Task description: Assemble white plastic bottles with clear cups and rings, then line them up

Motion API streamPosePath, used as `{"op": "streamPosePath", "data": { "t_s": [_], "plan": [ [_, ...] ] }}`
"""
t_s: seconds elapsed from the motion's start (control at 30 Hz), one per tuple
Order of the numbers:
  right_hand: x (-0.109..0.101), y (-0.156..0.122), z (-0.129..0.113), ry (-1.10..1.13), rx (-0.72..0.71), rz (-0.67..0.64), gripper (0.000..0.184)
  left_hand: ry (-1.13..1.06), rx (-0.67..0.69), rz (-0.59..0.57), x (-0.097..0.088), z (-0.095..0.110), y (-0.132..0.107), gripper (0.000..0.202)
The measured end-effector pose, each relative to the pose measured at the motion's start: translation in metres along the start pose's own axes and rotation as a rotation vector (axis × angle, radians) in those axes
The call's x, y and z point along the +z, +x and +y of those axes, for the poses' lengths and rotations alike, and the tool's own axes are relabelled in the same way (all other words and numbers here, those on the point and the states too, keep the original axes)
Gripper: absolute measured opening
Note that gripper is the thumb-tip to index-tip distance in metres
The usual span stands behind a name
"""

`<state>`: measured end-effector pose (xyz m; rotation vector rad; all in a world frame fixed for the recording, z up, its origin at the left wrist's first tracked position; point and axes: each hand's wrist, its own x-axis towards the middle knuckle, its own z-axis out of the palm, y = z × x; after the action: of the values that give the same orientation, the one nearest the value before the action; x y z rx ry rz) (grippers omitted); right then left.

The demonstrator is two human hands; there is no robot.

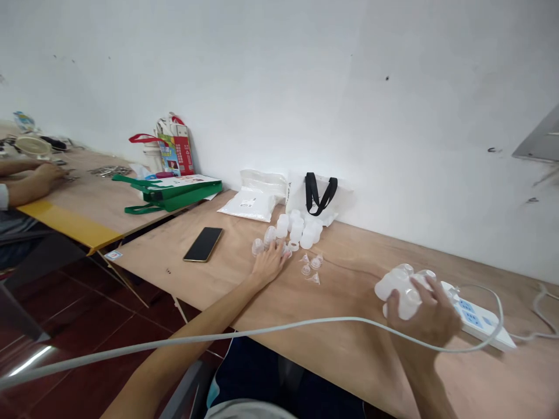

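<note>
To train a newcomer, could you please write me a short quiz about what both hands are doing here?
1. True or false: the right hand holds the flat black smartphone.
2. The left hand reaches: A) green fabric bag; B) small translucent plastic bottles on the wooden table; C) white plastic pouch.
3. What lies just beside the right hand?
Key: 1 false, it grips translucent white plastic bottles; 2 B; 3 the white rectangular power strip.

The left hand lies flat at full reach, fingers spread; the right hand is curled in a grasp.
</note>
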<state>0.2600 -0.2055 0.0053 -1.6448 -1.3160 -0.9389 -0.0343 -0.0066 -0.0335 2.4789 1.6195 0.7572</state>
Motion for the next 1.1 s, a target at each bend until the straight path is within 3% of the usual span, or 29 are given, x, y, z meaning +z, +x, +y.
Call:
{"op": "streamPosePath", "data": {
  "t_s": [0.1, 0.23, 0.47, 0.67, 0.9, 1.1],
  "plan": [
    [-0.011, 0.006, 0.020, -0.238, 0.071, -0.046, 0.075, -0.058, 0.034, 0.049, -0.006, 0.005, -0.002, 0.053],
    [-0.009, -0.002, 0.031, -0.290, 0.058, -0.172, 0.073, -0.060, 0.108, 0.047, -0.014, 0.011, -0.006, 0.047],
    [0.005, -0.024, 0.027, -0.015, 0.172, -0.271, 0.065, -0.002, 0.108, -0.012, -0.010, 0.008, -0.008, 0.033],
    [0.018, -0.020, 0.020, 0.129, 0.223, -0.434, 0.046, -0.104, 0.181, -0.051, -0.004, 0.001, -0.006, 0.031],
    [0.020, -0.008, 0.009, 0.318, 0.408, -0.744, 0.036, -0.242, 0.106, 0.008, -0.005, -0.009, -0.009, 0.039],
    [0.027, -0.016, -0.018, 0.571, 0.515, -0.734, 0.037, -0.225, 0.097, 0.056, -0.023, 0.011, -0.016, 0.036]
  ]
}}
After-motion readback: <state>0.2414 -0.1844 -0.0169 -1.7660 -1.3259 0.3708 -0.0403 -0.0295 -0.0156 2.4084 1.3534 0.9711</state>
